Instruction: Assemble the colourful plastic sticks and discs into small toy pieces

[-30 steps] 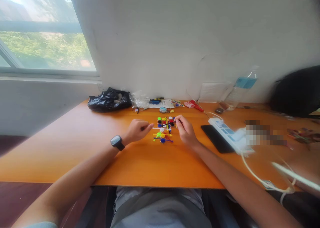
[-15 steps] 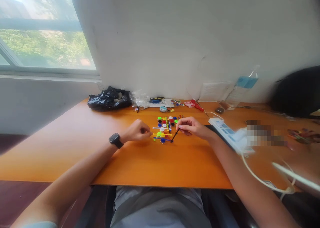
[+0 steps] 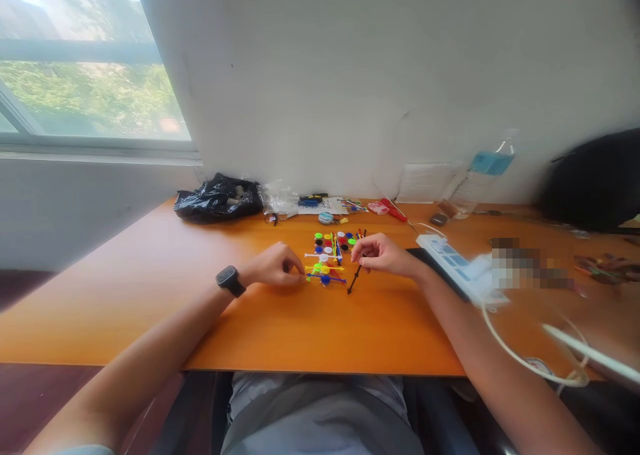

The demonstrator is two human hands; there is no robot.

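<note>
A thin black rod [image 3: 354,282] with a pointed end slants down from my right hand [image 3: 383,254], pinched between thumb and fingers. Its lower tip is close to the right end of a blue rod [image 3: 335,280]. My left hand [image 3: 277,265] rests on the table with fingers curled together. Its fingertips are at the blue rod's left end; whether they pinch it I cannot tell. Between my hands are a yellow rod [image 3: 337,268], a white rod [image 3: 313,256] and several coloured discs, among them a blue disc [image 3: 325,279].
Rows of coloured discs [image 3: 327,238] lie just beyond my hands. At the back are a black plastic bag [image 3: 217,202], a round tin [image 3: 326,218] and a red tool [image 3: 395,210]. To the right sit a white power strip [image 3: 447,258] with cables and a plastic bottle [image 3: 480,182].
The black rod's lower tip has moved away from the blue rod's end, slightly down and toward me. My left fingertips have lowered to the blue rod's left end.
</note>
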